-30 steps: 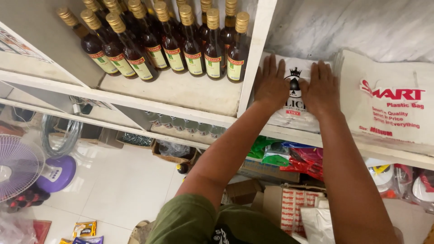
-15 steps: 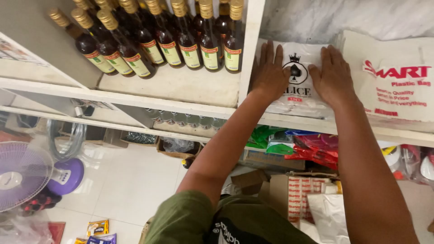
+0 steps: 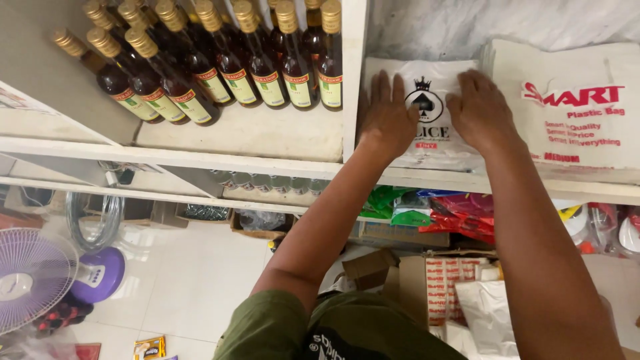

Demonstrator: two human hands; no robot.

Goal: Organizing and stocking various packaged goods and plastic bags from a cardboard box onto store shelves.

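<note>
Head view, looking down past my own arms at the shelving. Both hands lie flat on the white plastic pack of bags with a black crest print [image 3: 430, 110], which sits on the white shelf board [image 3: 427, 180] in the upper middle of the frame, just right of the white upright divider [image 3: 352, 73].

My left hand [image 3: 387, 120] covers the pack's left part, fingers extended and close together, pointing toward the back wall at the top of the frame. My right hand [image 3: 481, 110] covers the right part, fingers likewise stretched out flat and angled a little toward the left hand. Neither hand is curled around anything; palms press on the top face. I cannot tell whether any fingertip hooks over the far edge.

Key relation: the pack lies directly under both palms, and its near edge is at the shelf's front lip, toward the bottom of the frame. Its printed face appears to run deeper into the shelf than wide, so I judge the long axis as front to back, in line with my forearms. Both hands are about equally placed on it; the crest shows in the gap between them.

Touching the pack's right edge is a larger white plastic bag pack with red lettering [image 3: 567, 107]. Left of the divider stand rows of dark glass bottles with gold caps [image 3: 267, 67].
</note>
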